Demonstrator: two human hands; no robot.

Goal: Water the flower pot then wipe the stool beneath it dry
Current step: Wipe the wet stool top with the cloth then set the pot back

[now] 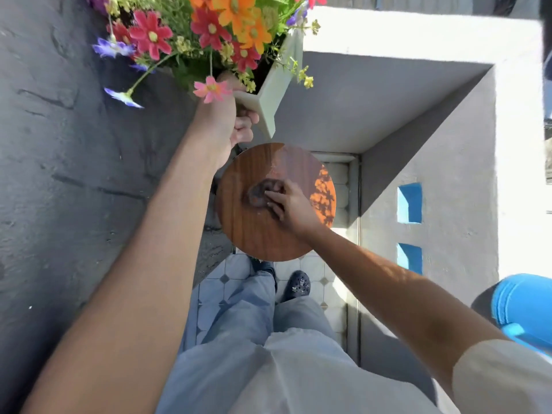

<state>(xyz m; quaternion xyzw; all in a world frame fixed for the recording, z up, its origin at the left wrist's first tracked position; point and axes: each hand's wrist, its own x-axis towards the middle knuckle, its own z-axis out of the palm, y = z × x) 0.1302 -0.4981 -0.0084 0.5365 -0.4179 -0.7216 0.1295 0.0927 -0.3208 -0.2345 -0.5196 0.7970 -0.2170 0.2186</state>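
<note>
My left hand (pixel 231 121) grips the near corner of a pale square flower pot (pixel 277 85) and holds it lifted above and behind the stool. Red, orange and purple flowers (pixel 209 28) spill out of it. Below stands the round brown wooden stool (pixel 254 234), its top glossy. My right hand (pixel 288 204) presses a small brown cloth (pixel 258 192) onto the middle of the seat, fingers curled over the cloth's right side.
A rough grey wall (pixel 59 144) runs along the left. A white parapet (pixel 448 115) with blue openings (pixel 409 203) closes the right. A blue plastic container (pixel 522 306) sits at lower right. My feet stand on the tiled floor (pixel 230 282).
</note>
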